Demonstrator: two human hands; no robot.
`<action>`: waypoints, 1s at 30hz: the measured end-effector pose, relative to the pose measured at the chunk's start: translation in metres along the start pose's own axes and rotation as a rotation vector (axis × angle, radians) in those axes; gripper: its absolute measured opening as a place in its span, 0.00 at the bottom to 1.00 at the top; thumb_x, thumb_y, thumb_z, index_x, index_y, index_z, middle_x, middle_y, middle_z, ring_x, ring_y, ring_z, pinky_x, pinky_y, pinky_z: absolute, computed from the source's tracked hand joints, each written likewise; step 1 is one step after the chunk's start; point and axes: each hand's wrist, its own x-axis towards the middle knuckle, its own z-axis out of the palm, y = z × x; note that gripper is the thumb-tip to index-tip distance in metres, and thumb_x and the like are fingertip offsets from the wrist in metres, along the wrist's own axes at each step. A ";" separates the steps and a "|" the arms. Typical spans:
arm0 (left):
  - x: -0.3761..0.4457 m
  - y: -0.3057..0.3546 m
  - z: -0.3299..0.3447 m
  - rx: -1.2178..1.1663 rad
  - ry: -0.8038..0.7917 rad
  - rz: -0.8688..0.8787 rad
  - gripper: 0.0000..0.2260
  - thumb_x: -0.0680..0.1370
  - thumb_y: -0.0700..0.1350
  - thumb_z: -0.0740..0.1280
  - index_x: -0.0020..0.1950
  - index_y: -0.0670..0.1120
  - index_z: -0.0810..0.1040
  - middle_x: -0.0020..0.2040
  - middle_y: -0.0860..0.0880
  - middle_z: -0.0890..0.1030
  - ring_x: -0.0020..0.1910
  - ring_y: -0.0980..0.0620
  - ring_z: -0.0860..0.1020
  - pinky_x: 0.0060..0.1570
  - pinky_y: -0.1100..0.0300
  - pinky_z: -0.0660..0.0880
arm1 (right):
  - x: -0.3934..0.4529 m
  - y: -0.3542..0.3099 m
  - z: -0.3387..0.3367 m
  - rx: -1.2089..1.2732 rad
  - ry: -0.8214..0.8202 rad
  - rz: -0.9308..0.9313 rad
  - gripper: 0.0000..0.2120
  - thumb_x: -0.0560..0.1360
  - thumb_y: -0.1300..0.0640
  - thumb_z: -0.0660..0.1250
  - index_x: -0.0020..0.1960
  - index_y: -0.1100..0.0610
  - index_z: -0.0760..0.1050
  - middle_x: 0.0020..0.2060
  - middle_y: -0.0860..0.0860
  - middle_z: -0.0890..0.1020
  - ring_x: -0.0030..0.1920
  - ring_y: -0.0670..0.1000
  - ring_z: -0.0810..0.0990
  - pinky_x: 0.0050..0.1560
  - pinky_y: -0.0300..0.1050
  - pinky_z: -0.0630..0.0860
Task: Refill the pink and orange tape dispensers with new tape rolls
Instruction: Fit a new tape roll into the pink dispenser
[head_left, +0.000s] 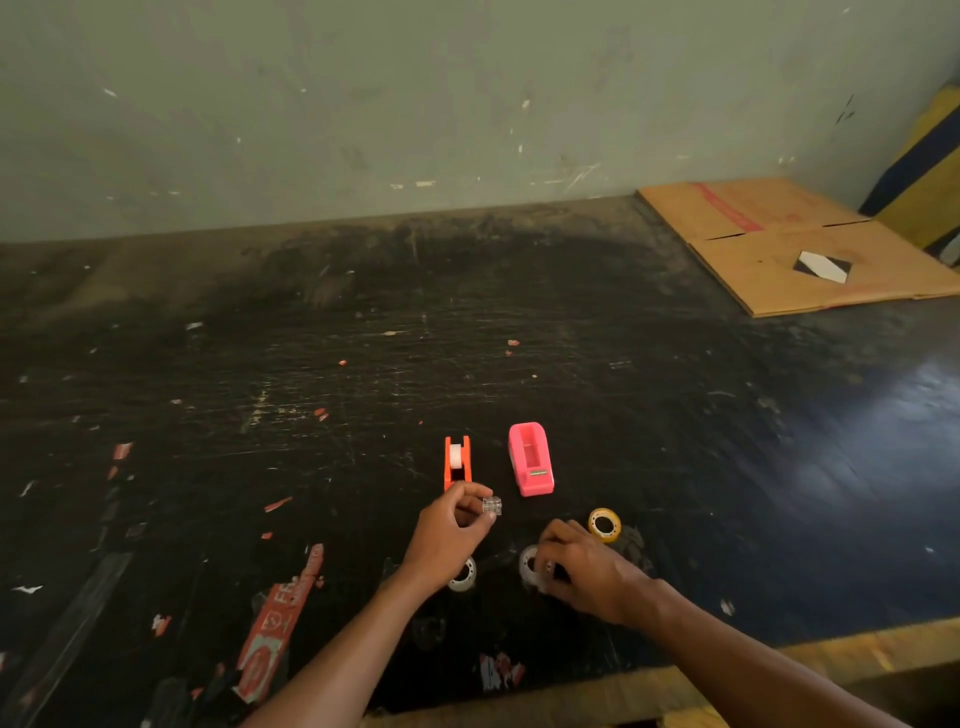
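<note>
Pinching the clear spool (491, 506) in my left grip (451, 530), I see the empty pink dispenser (531, 459) just ahead-right; my right grip (582, 566) closes on a clear tape roll (530, 565).

Workshop — scarred black bench (311, 364), flattened cardboard (779, 244), scuffed wall (363, 104).

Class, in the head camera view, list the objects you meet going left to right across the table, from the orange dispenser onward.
Orange plastic tape dispenser → small clear plastic spool → pink plastic tape dispenser → yellow tape roll → flattened brown cardboard.
</note>
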 end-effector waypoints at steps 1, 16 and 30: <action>-0.001 0.000 0.000 -0.005 -0.001 -0.002 0.10 0.79 0.43 0.71 0.60 0.52 0.79 0.51 0.54 0.80 0.52 0.57 0.80 0.50 0.65 0.76 | 0.001 0.000 0.000 0.086 0.023 0.033 0.08 0.78 0.49 0.68 0.56 0.48 0.77 0.65 0.46 0.71 0.64 0.46 0.71 0.67 0.46 0.73; 0.003 0.014 -0.005 -0.029 0.004 0.039 0.10 0.79 0.45 0.70 0.60 0.52 0.79 0.53 0.54 0.81 0.55 0.59 0.79 0.50 0.66 0.74 | 0.011 -0.027 -0.036 1.268 0.249 0.270 0.10 0.81 0.63 0.64 0.58 0.55 0.81 0.57 0.57 0.79 0.57 0.54 0.81 0.59 0.51 0.81; -0.005 0.028 -0.002 -0.066 -0.033 0.095 0.10 0.79 0.45 0.70 0.60 0.53 0.79 0.52 0.55 0.80 0.53 0.59 0.79 0.49 0.67 0.73 | 0.016 -0.037 -0.041 1.636 0.302 0.334 0.08 0.81 0.60 0.64 0.55 0.63 0.78 0.54 0.62 0.80 0.55 0.59 0.80 0.62 0.57 0.79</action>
